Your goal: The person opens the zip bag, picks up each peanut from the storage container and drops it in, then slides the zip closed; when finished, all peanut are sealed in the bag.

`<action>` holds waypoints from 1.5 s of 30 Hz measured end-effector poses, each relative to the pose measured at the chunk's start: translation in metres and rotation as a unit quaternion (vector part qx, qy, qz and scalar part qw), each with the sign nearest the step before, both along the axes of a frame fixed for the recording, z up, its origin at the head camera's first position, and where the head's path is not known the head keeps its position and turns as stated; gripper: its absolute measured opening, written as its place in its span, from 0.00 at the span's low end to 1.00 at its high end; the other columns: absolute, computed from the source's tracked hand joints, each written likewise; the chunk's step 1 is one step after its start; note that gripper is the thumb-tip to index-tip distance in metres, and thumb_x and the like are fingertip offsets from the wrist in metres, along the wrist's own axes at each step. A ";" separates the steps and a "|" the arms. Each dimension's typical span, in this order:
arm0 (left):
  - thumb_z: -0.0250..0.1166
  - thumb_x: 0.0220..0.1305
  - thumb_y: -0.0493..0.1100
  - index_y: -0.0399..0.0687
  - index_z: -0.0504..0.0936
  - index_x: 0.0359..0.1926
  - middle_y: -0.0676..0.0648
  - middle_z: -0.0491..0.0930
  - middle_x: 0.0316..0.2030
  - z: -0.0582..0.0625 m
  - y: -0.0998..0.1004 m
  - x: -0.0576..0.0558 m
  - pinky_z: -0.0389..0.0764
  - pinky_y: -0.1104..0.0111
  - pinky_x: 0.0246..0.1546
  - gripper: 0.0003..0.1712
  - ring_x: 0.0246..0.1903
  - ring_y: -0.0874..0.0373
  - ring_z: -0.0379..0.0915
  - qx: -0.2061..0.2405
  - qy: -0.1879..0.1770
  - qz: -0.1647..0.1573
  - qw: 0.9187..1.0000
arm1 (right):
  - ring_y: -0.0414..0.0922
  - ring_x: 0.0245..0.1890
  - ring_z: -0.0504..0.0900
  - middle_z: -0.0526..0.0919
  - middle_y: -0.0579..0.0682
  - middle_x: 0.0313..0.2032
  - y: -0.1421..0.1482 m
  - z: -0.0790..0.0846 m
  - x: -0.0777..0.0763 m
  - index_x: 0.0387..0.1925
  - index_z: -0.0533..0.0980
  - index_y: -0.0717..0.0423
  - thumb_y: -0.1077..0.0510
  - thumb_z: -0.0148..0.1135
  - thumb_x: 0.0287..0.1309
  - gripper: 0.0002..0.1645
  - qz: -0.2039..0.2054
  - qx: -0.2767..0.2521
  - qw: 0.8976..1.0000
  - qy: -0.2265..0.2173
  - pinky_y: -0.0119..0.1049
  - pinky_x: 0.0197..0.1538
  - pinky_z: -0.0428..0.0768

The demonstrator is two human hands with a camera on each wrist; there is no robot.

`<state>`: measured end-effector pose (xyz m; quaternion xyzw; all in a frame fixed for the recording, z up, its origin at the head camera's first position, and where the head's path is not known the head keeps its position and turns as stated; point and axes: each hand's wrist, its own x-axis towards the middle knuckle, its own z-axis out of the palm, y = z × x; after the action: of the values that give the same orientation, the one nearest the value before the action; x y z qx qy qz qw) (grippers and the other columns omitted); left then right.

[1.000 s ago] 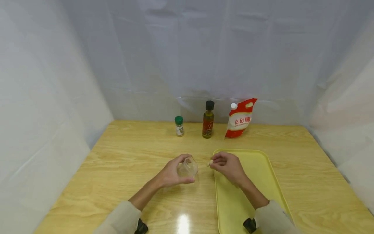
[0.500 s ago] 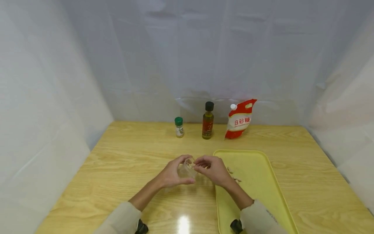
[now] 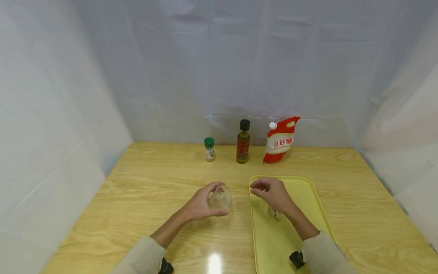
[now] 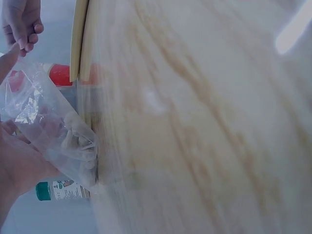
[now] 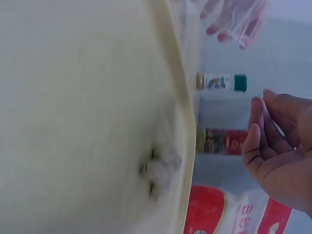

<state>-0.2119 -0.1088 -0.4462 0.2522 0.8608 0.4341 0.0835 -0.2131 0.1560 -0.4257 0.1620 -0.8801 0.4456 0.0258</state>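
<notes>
My left hand (image 3: 201, 205) grips a clear plastic bag (image 3: 223, 196) above the table, its mouth spread open toward the right. The left wrist view shows several small pale, knobbly pieces (image 4: 73, 140) gathered in the bag's lower end; their kind is unclear. My right hand (image 3: 272, 193) hovers over the left part of the yellow tray (image 3: 284, 243), apart from the bag. Its fingers are loosely bent, thumb tip near the index fingertip, with nothing visible between them. Below it on the tray lies a small blurred cluster of pale pieces (image 5: 163, 169).
Along the table's back stand a green-capped shaker jar (image 3: 210, 149), a dark-capped oil bottle (image 3: 243, 142) and a red and white sugar pouch (image 3: 280, 140). White sheeting (image 3: 171, 76) encloses the table's back and sides.
My right hand brought a small pale piece from the tray side to the bag's mouth, then drew back right over the tray without a visible piece. The left hand and bag stayed put.
</notes>
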 end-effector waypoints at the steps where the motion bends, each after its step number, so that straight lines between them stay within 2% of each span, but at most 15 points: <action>1: 0.74 0.48 0.56 0.48 0.62 0.68 0.46 0.74 0.58 0.000 0.000 0.000 0.67 0.44 0.60 0.49 0.62 0.44 0.65 -0.001 -0.001 0.000 1.000 | 0.40 0.32 0.81 0.86 0.52 0.34 0.005 0.000 -0.001 0.38 0.82 0.61 0.60 0.65 0.56 0.09 -0.002 0.005 1.000 -0.001 0.28 0.34 0.78; 8: 0.74 0.47 0.57 0.50 0.62 0.68 0.46 0.73 0.58 -0.001 -0.001 0.000 0.68 0.44 0.59 0.49 0.62 0.44 0.65 -0.001 -0.002 0.001 1.000 | 0.43 0.33 0.82 0.86 0.54 0.34 0.033 -0.007 -0.011 0.38 0.82 0.63 0.62 0.64 0.57 0.09 -0.013 0.059 0.998 -0.012 0.32 0.35 0.79; 12: 0.74 0.48 0.57 0.51 0.62 0.68 0.47 0.73 0.58 -0.002 -0.001 -0.001 0.68 0.44 0.59 0.49 0.62 0.44 0.65 0.000 -0.002 -0.001 1.000 | 0.41 0.30 0.80 0.85 0.51 0.30 0.041 -0.012 -0.013 0.34 0.82 0.62 0.62 0.65 0.56 0.06 -0.030 0.087 0.995 -0.046 0.34 0.34 0.79; 19: 0.73 0.48 0.57 0.48 0.62 0.68 0.46 0.73 0.59 -0.002 -0.001 -0.002 0.68 0.44 0.59 0.49 0.62 0.44 0.65 -0.002 -0.001 -0.002 1.000 | 0.38 0.25 0.77 0.83 0.49 0.25 0.042 -0.020 -0.013 0.27 0.81 0.61 0.63 0.67 0.51 0.03 -0.052 0.091 0.992 -0.075 0.33 0.31 0.76; 26: 0.73 0.48 0.56 0.48 0.62 0.68 0.46 0.73 0.58 -0.002 -0.001 -0.001 0.67 0.44 0.59 0.49 0.62 0.44 0.65 -0.002 0.001 -0.005 1.000 | 0.38 0.22 0.76 0.83 0.50 0.23 0.043 -0.024 -0.012 0.25 0.81 0.62 0.65 0.66 0.45 0.03 -0.050 0.098 0.991 -0.071 0.32 0.28 0.75; 33: 0.73 0.49 0.56 0.47 0.62 0.68 0.45 0.73 0.58 -0.002 -0.002 0.000 0.67 0.43 0.59 0.49 0.62 0.43 0.64 -0.002 0.000 -0.006 1.000 | 0.39 0.25 0.77 0.84 0.51 0.26 0.044 -0.022 -0.012 0.29 0.83 0.60 0.62 0.64 0.52 0.05 -0.043 0.104 0.992 -0.064 0.33 0.30 0.76; 37: 0.73 0.49 0.56 0.46 0.62 0.68 0.45 0.73 0.58 -0.001 -0.002 -0.001 0.67 0.42 0.59 0.49 0.62 0.42 0.65 -0.003 0.004 -0.005 1.000 | 0.40 0.29 0.79 0.85 0.51 0.29 0.041 -0.019 -0.010 0.32 0.83 0.60 0.62 0.63 0.56 0.05 -0.041 0.109 0.992 -0.045 0.33 0.33 0.77; 42: 0.73 0.49 0.55 0.46 0.62 0.68 0.45 0.74 0.58 -0.001 -0.003 -0.001 0.67 0.43 0.59 0.49 0.62 0.43 0.65 -0.001 0.002 -0.004 1.000 | 0.41 0.32 0.80 0.86 0.53 0.32 0.030 -0.016 -0.009 0.35 0.82 0.62 0.62 0.61 0.59 0.07 -0.034 0.079 0.996 -0.022 0.31 0.34 0.78; 45: 0.73 0.48 0.56 0.47 0.62 0.68 0.45 0.74 0.58 -0.001 -0.002 -0.002 0.67 0.43 0.59 0.49 0.62 0.43 0.65 0.000 -0.001 -0.005 1.000 | 0.42 0.31 0.81 0.85 0.54 0.33 0.022 -0.014 -0.008 0.37 0.82 0.60 0.60 0.61 0.61 0.08 -0.034 0.055 0.997 -0.031 0.29 0.33 0.77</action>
<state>-0.2136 -0.1107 -0.4468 0.2560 0.8594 0.4340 0.0865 -0.2207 0.1783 -0.4392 0.1192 -0.9087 0.4001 0.0042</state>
